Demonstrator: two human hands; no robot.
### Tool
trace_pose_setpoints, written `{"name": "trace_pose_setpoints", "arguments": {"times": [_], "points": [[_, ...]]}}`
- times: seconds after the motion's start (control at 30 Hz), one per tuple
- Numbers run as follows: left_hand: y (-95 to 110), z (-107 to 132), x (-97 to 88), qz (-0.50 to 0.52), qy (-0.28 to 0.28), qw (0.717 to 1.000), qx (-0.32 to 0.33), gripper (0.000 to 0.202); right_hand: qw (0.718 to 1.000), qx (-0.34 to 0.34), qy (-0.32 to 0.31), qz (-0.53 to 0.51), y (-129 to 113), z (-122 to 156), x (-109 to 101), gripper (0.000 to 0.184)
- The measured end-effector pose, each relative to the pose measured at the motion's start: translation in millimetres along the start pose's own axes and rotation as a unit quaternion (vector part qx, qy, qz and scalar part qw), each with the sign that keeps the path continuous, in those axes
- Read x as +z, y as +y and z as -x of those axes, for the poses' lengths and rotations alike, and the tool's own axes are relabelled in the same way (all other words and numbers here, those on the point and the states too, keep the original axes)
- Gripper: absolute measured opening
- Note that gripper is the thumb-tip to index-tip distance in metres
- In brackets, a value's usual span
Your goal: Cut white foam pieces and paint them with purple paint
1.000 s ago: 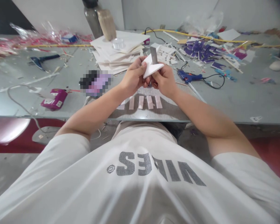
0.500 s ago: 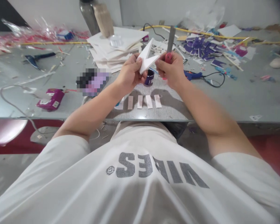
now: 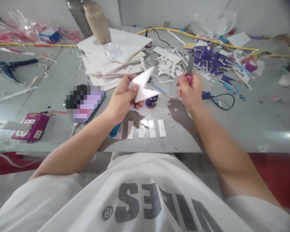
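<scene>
My left hand (image 3: 125, 98) pinches a white, flat, pointed foam-like piece (image 3: 141, 87) with a V-shaped notch, its thumb on the near face. My right hand (image 3: 190, 88) is closed on a red-handled tool (image 3: 188, 78) whose flat grey blade sticks up past the fingers. A gap separates the tool from the white piece. Just behind and below that piece stands a small dark purple jar (image 3: 151, 101), partly covered by it. Several short white strips (image 3: 151, 129) lie in a row near the table's front edge, and a blue object (image 3: 114, 130) sits at their left end.
Stacked white sheets (image 3: 120, 62) carry a beige bottle (image 3: 98, 24). White offcuts (image 3: 168, 62) and purple pieces (image 3: 210, 58) are heaped behind my hands. A phone-like device (image 3: 89, 103), a purple power strip (image 3: 31, 127) and a blue-handled tool (image 3: 16, 66) lie left; a black cord (image 3: 229, 108) loops right.
My hands have moved apart: the right one, with the red-handled tool, has drawn away from the white piece to the right. The head view has shifted, so the table appears lower.
</scene>
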State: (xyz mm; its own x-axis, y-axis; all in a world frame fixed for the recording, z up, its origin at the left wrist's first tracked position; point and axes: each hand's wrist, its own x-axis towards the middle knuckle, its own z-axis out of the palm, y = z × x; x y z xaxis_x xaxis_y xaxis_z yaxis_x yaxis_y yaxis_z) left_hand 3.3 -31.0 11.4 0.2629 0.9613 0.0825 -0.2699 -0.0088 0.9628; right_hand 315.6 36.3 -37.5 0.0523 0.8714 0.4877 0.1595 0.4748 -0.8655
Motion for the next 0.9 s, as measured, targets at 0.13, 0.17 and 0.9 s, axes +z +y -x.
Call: {"name": "trace_pose_setpoints", "arguments": {"times": [0.13, 0.17, 0.9], "points": [[8.3, 12.2, 5.5, -0.017, -0.031, 0.999, -0.03, 0.046, 0.999, 0.026, -0.013, -0.036, -33.9, 46.0, 33.4, 0.066], [10.7, 14.8, 6.1, -0.019, -0.041, 0.998, -0.042, 0.049, 0.998, 0.04, -0.028, -0.038, -41.7, 56.4, 39.3, 0.061], [13.3, 41.4, 16.8, 0.07, -0.134, 0.969, -0.196, 0.068, 0.991, -0.044, -0.127, 0.007, -82.1, 92.1, 57.9, 0.041]]}}
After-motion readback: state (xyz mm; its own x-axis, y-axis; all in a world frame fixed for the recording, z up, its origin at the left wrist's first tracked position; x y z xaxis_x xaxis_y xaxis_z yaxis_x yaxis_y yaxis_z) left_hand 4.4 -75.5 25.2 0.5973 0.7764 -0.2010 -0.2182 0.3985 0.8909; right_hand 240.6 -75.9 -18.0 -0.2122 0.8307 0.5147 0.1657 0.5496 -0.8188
